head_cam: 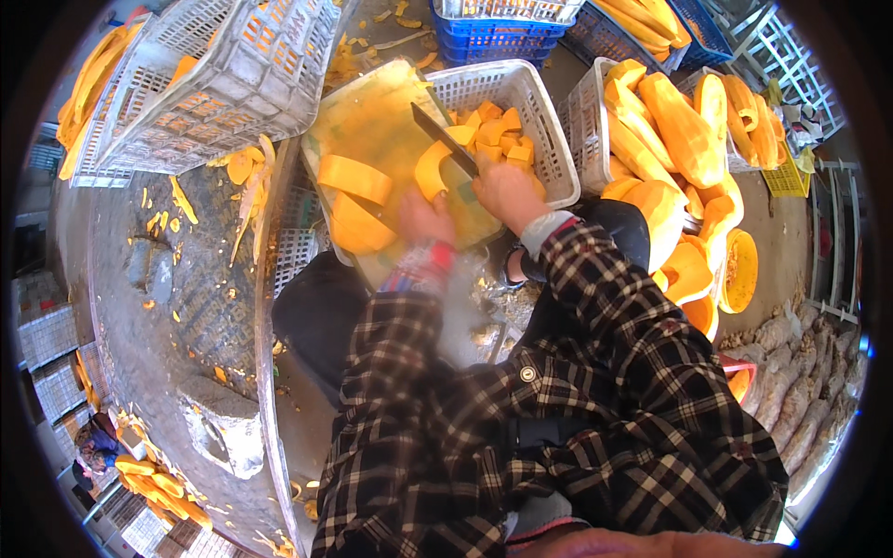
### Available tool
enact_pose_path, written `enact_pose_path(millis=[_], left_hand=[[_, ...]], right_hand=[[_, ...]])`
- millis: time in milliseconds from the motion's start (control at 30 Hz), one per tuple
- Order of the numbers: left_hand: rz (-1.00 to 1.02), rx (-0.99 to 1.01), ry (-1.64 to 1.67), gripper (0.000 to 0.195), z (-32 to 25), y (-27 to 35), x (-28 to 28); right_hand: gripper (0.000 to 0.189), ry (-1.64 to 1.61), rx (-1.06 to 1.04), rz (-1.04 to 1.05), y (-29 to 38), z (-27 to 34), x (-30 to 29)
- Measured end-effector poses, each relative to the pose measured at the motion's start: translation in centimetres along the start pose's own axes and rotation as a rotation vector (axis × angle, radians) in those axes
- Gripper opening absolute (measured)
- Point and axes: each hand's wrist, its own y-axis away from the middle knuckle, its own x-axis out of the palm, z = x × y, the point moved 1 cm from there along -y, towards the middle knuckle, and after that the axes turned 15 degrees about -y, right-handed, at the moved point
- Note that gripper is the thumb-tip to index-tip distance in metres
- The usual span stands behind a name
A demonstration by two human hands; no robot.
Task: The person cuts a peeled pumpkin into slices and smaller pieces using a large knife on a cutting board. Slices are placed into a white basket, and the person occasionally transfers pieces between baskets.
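My right hand [508, 194] grips a broad-bladed kitchen knife [444, 137]. Its dark blade points up and left over the near side of a white crate and the edge of the cutting board [370, 104]. On the board, my slightly blurred left hand [427, 220] holds the lower end of a curved slice of peeled orange squash [431, 169]. Left of that hand lie a long curved slice [356, 178] and a thick rounded chunk [359, 224]. Cut squash chunks [497, 134] fill part of the white plastic crate [556, 146] beside the board.
Peeled whole squash [677, 125] are heaped in crates at right, above a yellow bucket [741, 272]. A tilted white crate [244, 91] stands upper left. Blue crates [488, 42] are stacked ahead. Peelings litter the ledge [202, 279]. Filled sacks [795, 370] lie lower right; a person [98, 446] is far left.
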Motion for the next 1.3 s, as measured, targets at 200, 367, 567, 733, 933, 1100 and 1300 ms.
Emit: enact_pose_path(millis=[200,367,567,733,933,1100,1300], left_hand=[[-0.098,0.124,0.113,0.036,-0.1,-1.1,0.7],[-0.073,0.083,0.175,0.038,0.1,-1.5,1.1],[-0.058,0.117,0.141,0.039,0.2,-1.7,0.7],[-0.028,0.112,0.109,0.044,0.1,-1.7,0.6],[0.081,0.054,-0.009,0.046,-1.0,-1.4,-0.9],[0.185,-0.073,-0.062,0.048,-1.7,-1.7,-0.6],[-0.055,0.225,-0.072,0.049,-2.1,-3.7,-0.6]], right_hand=[[0.026,-0.156,-0.006,-0.29,2.5,-0.2,-2.0],[0.026,-0.117,-0.158,-0.119,5.0,1.1,-4.7],[0.029,0.016,-0.103,0.069,5.1,1.3,-4.1],[0.032,0.023,-0.146,0.058,2.9,1.1,-1.8],[0.036,-0.011,-0.137,0.067,0.9,-0.1,0.8],[0.037,-0.114,0.035,-0.182,1.3,-1.6,1.2],[0.029,-0.193,0.117,-0.438,1.8,-2.4,-2.6]])
